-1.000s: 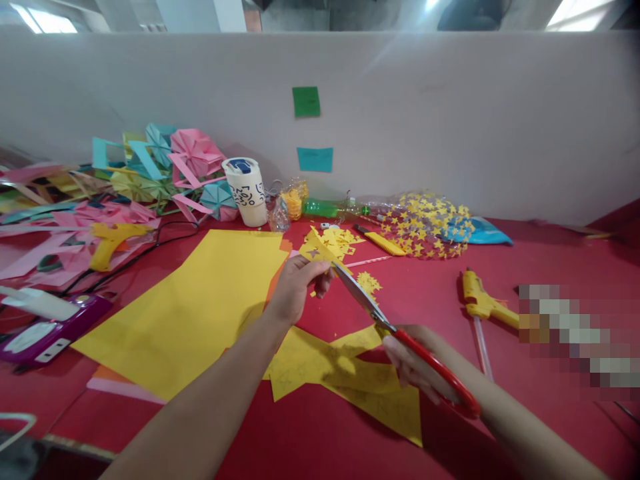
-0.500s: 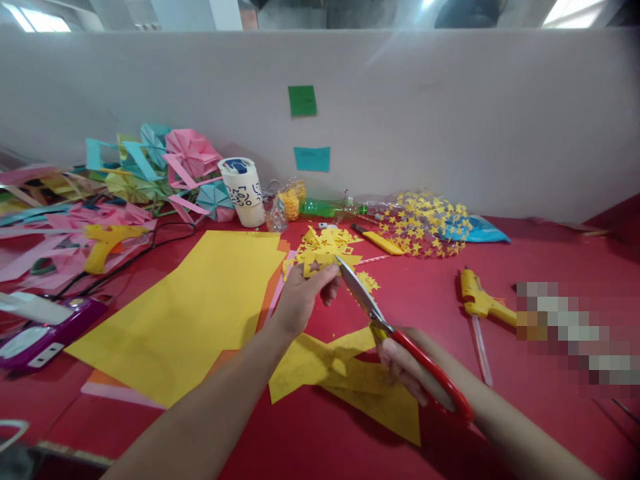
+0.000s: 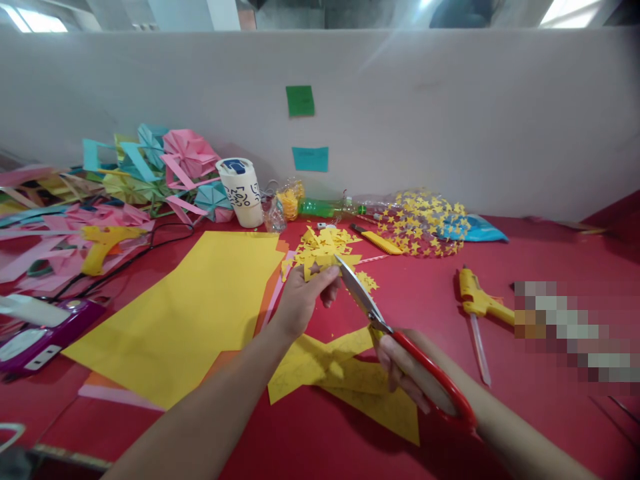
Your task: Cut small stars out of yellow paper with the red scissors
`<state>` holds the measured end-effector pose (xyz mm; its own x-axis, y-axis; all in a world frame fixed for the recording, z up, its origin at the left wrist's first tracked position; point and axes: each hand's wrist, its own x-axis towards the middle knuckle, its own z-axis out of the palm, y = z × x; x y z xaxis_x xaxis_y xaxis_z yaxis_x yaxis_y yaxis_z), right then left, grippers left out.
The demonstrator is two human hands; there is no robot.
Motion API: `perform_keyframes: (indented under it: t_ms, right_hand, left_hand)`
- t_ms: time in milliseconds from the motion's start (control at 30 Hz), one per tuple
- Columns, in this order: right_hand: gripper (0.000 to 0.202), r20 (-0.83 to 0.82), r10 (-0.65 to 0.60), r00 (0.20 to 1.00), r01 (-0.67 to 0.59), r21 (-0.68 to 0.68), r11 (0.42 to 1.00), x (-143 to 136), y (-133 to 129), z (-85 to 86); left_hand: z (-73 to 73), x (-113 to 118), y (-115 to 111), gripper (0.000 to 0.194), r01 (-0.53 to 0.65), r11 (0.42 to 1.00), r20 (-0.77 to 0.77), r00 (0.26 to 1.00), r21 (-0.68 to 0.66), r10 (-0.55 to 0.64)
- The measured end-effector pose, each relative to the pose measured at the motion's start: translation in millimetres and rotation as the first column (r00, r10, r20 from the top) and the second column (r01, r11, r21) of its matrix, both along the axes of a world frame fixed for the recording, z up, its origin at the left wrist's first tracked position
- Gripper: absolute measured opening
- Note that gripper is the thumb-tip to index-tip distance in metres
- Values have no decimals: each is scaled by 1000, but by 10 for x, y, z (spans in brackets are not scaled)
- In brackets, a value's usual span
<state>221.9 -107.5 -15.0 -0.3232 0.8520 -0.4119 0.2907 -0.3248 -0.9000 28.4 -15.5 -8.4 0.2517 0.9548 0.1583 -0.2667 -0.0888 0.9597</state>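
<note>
My left hand pinches a small yellow paper piece with a star-shaped hole in it. In my right hand are red-handled scissors, their blade tips touching the right end of that piece. Behind my left hand lies a pile of yellow scraps, with small cut stars to its right. Yellow strips with faint drawn outlines lie below my hands. Large yellow sheets rest on orange and pink paper at the left.
A white cup stands by the wall, near a green bottle. A yellow cutter lies before a star-covered clear bundle. Yellow glue guns lie right and left. A purple power strip sits far left.
The view has shifted very slightly. My left hand's grip on the piece looks the same, and the scissors stay at its edge, with their handles slightly lower.
</note>
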Motion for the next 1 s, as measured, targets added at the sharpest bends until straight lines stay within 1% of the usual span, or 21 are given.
perform_keyframes:
  t_ms: [100,233,267,400,700,767,867,900,1000]
  right_hand:
    - [59,-5,-28,1000,28,-6,1000,6,13,-32]
    - [56,2,0,1000,0,-96,995,26,42,-54]
    - [55,4,-2,1000,2,-97,995,26,42,-47]
    - [52,12,-62,998,62,-22,998,6,9,1]
    - [47,29,-21,999,23,-61,998,14,53,-11]
    - [49,40,-14,999,16,-68,998,12,55,9]
    - [57,76,-26,997,31,-54,998,-1,33,61]
    - [59,93,-48,994,51,-27,998,-5,21,80]
    - [64,117,-50,992,49,18,999,-9,-13,120]
  left_hand:
    - [-1,5,-2,31,-6,1000,-1,1000,-4,6]
    - [4,6,-1,29,3,1000,19,1000,-13,-2]
    - [7,5,-2,28,6,1000,24,1000,-15,-6]
    - [15,-1,-5,28,12,1000,16,1000,-16,-12]
    - [15,-10,6,29,7,999,13,1000,-36,-7]
    - [13,-14,13,28,8,999,27,1000,-39,-7]
    - [12,-27,27,27,3,999,55,999,-43,-1]
    - [13,-33,32,27,4,999,63,998,-46,-1]
    - [22,-48,43,29,5,998,80,997,-55,-1]
